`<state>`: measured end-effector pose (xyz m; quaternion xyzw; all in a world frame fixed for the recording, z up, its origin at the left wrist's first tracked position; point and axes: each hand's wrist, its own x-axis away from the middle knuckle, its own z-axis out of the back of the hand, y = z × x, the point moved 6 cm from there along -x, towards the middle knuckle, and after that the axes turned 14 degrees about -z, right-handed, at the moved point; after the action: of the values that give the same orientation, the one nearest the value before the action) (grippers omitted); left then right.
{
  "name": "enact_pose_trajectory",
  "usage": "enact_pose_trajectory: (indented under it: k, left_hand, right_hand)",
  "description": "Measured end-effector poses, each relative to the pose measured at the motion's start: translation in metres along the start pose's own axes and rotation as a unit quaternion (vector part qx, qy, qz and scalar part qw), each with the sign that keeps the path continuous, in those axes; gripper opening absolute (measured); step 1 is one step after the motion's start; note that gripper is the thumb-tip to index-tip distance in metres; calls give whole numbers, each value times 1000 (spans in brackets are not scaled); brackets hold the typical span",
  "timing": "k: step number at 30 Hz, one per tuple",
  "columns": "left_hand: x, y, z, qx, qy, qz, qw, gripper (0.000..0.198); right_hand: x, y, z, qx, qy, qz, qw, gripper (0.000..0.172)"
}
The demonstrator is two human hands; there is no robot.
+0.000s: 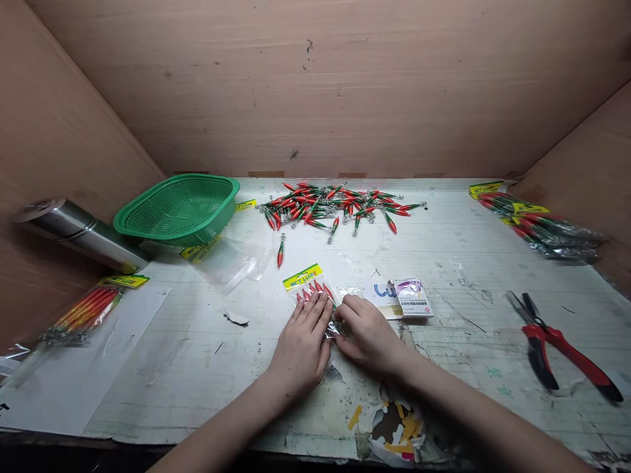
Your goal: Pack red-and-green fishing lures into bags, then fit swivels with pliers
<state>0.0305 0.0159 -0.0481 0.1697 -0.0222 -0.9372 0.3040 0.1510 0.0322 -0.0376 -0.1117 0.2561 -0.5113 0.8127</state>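
A clear plastic bag of fishing lures (309,284) with a yellow and green header lies at the middle of the table. Pressing on it, my left hand (306,332) rests flat with fingers stretched over the red lures. My right hand (367,332) has its fingers curled at the bag's right edge, closed on the plastic; the fingertips are partly hidden. Just beyond, one loose red and green lure (280,252) lies apart from a spread-out pile of lures (335,203). A small purple and white box (414,297) sits beside my right hand.
At left are a green basket (197,231), a steel flask (81,230), clear empty bags (236,263) and a bag of orange lures (91,309). Filled lure bags (542,223) lie at far right, with red-handled pliers (547,335) nearer. Wooden walls (315,92) enclose the table.
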Motion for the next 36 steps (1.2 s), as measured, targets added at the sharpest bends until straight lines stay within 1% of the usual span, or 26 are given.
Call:
enact_pose_trajectory:
  k: [5,10,13,17,21,23,27,30,33,36]
  left_hand:
    - [1,-1,4,-23,11,-30,999,53]
    - [-1,-3,9,-12,7,-14,1000,55]
    - [-7,-2,9,-14,18,-21,1000,55]
    - [-14,2,0,-47,56,-71,995,40]
    - [-10,3,-7,-71,79,-95,990,39]
    - [-6,1,-7,-67,70,-85,992,43]
    - [2,-9,-4,-50,28,-12,998,52]
    - [7,-13,-4,-33,1,22,999,60]
    - [10,-11,-5,-17,-8,23,1000,62]
    - [11,-5,-5,-10,-8,4,1000,59]
  right_hand:
    - [-2,7,4,-16,-19,-18,1000,13]
    - [-2,9,12,-40,-73,17,996,22]
    - [-2,10,14,-47,-82,31,995,21]
    - [-1,12,11,-40,-62,33,997,15]
    - [0,13,9,-22,-36,32,999,13]
    - [1,12,9,-8,-22,37,999,14]
    - [3,9,12,22,0,54,998,24]
    - [5,4,16,44,10,74,996,29]
    - [10,-3,18,63,20,89,994,29]
    - [13,-8,16,73,30,77,994,25]
